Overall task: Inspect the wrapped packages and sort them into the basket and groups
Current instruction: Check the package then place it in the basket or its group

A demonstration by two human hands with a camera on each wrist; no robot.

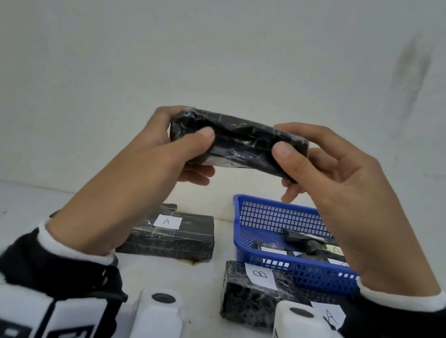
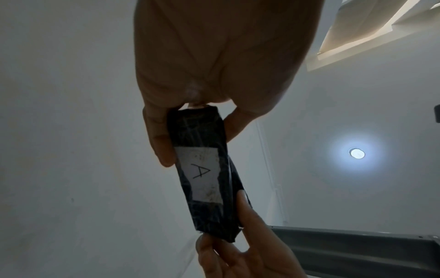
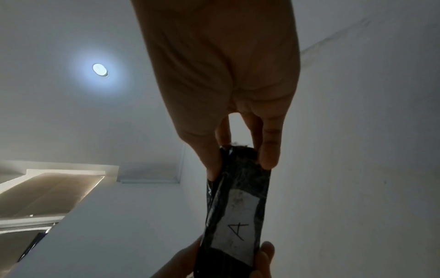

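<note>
A black plastic-wrapped package is held level in the air, above the table, by both hands. My left hand grips its left end with the thumb on the near face. My right hand pinches its right end the same way. Its underside carries a white label marked A, seen in both wrist views. The blue basket stands on the table at the right, below the right hand, with a few dark wrapped packages inside.
A large black package labelled A lies on the white table at centre. A package labelled B lies in front of the basket, with another A label beside it. A wall stands behind the table.
</note>
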